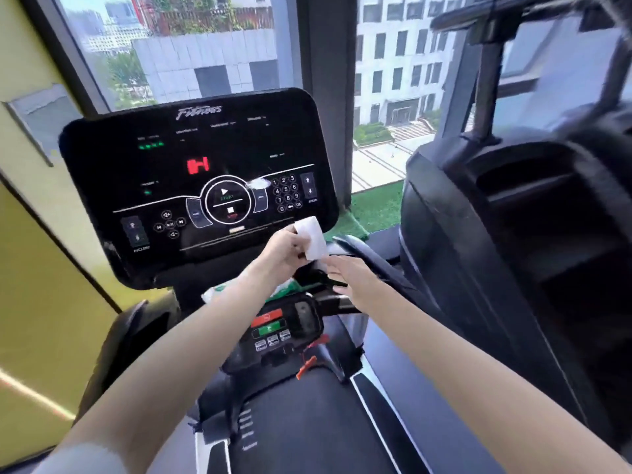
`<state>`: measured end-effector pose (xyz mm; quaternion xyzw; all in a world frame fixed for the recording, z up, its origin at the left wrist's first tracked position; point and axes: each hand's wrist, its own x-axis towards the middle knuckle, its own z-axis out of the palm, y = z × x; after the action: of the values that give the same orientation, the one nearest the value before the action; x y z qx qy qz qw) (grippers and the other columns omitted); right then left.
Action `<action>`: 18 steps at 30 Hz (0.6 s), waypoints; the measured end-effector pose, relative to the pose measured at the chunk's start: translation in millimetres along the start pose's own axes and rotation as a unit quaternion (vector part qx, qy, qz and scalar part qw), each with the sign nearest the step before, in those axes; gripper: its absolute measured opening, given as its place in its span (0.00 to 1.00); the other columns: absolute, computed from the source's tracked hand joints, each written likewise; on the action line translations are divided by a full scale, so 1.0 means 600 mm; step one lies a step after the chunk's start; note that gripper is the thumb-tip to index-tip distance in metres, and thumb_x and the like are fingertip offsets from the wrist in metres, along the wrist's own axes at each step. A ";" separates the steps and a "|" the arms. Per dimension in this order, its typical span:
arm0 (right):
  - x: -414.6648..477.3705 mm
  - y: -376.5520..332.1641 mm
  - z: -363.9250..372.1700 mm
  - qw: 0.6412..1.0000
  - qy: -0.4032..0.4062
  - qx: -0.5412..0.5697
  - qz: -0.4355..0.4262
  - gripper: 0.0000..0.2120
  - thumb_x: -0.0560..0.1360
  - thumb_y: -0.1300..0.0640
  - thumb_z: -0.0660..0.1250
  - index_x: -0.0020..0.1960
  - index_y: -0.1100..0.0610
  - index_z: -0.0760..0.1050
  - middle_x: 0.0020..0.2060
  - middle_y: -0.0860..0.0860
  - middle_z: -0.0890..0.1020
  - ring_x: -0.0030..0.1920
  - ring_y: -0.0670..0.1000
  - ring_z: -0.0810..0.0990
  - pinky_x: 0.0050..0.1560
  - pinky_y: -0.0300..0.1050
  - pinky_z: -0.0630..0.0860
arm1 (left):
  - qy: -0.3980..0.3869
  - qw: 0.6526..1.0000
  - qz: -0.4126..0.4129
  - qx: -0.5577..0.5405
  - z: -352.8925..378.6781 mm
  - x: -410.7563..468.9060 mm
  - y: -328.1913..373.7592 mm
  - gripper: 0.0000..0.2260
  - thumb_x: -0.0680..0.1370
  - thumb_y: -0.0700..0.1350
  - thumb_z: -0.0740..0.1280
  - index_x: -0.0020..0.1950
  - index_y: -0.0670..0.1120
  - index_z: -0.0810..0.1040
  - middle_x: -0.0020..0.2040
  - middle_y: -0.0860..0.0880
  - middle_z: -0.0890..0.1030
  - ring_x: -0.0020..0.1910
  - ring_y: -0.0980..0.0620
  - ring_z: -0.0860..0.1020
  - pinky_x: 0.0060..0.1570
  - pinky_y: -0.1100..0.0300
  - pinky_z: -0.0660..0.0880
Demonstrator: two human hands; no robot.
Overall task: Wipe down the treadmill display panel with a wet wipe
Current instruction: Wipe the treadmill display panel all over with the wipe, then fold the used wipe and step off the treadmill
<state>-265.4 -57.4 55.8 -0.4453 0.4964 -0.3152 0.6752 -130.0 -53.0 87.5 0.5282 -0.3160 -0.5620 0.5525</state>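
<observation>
Wipe (312, 239) pinched in left grip (285, 249) between thumb and curled fingers, folded into a white strip, held roughly upright, long axis top to bottom. Hangs clear of the glass, not yet against it. Right grip (349, 280) just below and right of the left one, released, fingers straight and reaching toward the strip's lower end. Cannot tell through the blur whether touching it or just short. Holds nothing.

Display panel (198, 186) up and to the left of both grips: a wide black slab tilted back, long axis side to side, lit with a red readout, a round start-stop ring and a number pad. Lower right corner just above the left grip, close behind the wipe's top edge. Left grip the nearer one and the one carrying the wipe, so likely the one to do the wiping. White patch (261, 182) beside the number pad, up from the wipe: smear or reflection, cannot tell.

Judged step: readying or unfolding the wipe before first contact, wiping itself apparently not begun. Calls next for a short lift up and leftward, then flat strokes along the panel's width, kept light to spare the touch keys. Green-and-white packet (222, 291) beneath the left wrist, beside the lower console (294, 319).
</observation>
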 end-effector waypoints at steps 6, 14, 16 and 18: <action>-0.052 0.019 -0.123 0.978 0.156 0.136 -0.019 0.17 0.77 0.59 0.63 0.63 0.65 0.71 0.64 0.64 0.73 0.66 0.58 0.69 0.66 0.53 0.65 | -0.169 0.983 -0.054 0.039 0.150 0.029 -0.050 0.13 0.74 0.29 0.53 0.42 0.46 0.70 0.31 0.48 0.72 0.27 0.53 0.72 0.31 0.61 0.71; -0.239 0.168 -0.297 0.890 0.388 0.238 -0.023 0.03 0.73 0.56 0.67 0.45 0.55 0.76 0.50 0.54 0.76 0.54 0.51 0.77 0.55 0.49 0.74 | -0.482 0.845 -0.135 0.188 0.346 -0.045 -0.206 0.15 0.74 0.33 0.60 0.54 0.49 0.77 0.51 0.47 0.80 0.51 0.49 0.78 0.56 0.54 0.73; -0.306 0.217 -0.333 0.860 0.444 0.250 -0.014 0.03 0.73 0.56 0.67 0.45 0.54 0.76 0.49 0.53 0.77 0.52 0.50 0.77 0.52 0.47 0.74 | -0.512 0.815 -0.154 0.225 0.392 -0.094 -0.253 0.14 0.74 0.36 0.62 0.57 0.49 0.75 0.52 0.49 0.79 0.52 0.51 0.77 0.53 0.55 0.73; -0.377 0.262 -0.361 0.831 0.490 0.262 -0.003 0.04 0.72 0.55 0.66 0.46 0.54 0.76 0.48 0.52 0.78 0.51 0.49 0.78 0.49 0.46 0.74 | -0.535 0.789 -0.167 0.252 0.433 -0.156 -0.297 0.13 0.75 0.38 0.63 0.59 0.47 0.75 0.52 0.49 0.79 0.52 0.51 0.77 0.49 0.56 0.73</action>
<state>-543.6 140.0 -24.1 -0.0406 0.6596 -0.6127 0.4335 -441.7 10.7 6.1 0.3082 -0.5983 -0.7386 0.0394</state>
